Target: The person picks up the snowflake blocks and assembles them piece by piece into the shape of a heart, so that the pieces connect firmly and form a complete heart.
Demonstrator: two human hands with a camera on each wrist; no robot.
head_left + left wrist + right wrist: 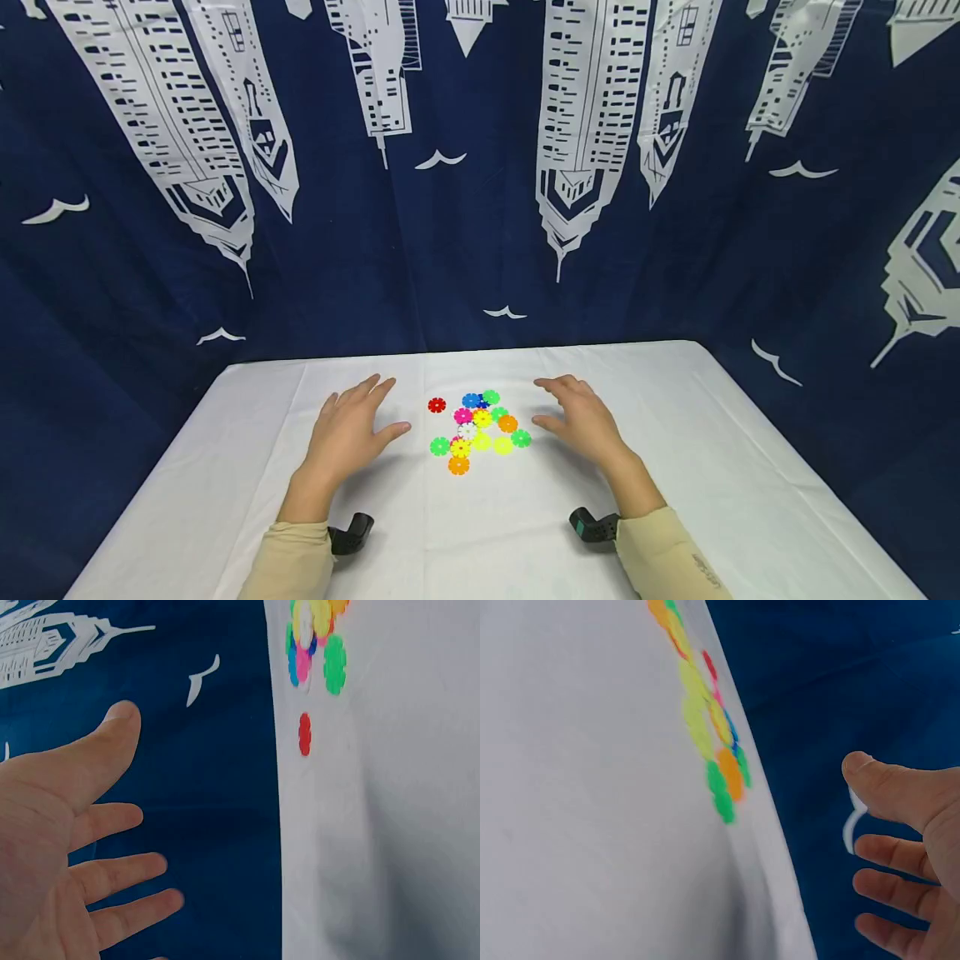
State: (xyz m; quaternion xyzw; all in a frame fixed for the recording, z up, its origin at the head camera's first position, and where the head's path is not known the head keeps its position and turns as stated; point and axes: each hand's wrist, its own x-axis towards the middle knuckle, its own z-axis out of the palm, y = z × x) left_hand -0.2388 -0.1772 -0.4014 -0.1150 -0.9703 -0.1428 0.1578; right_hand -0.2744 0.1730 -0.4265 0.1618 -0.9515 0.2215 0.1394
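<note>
A loose cluster of colourful notched plastic discs lies on the white table, some overlapping. A red disc (437, 405) sits apart at the far left of the group. An orange disc (459, 465) is nearest the person, and a green disc (521, 438) marks the right edge. My left hand (345, 433) hovers left of the discs, its fingers spread and holding nothing. On the other side, my right hand (581, 417) is raised with thumb and fingers apart, also holding nothing. Both wrist views show bare palms, with the discs (335, 666) away from the fingertips.
The table (187, 500) is covered by a white cloth with a faint crease. Behind it hangs a dark blue curtain (465, 250) printed with white buildings and birds. Black wrist devices (351, 533) stick out inward from both sleeves.
</note>
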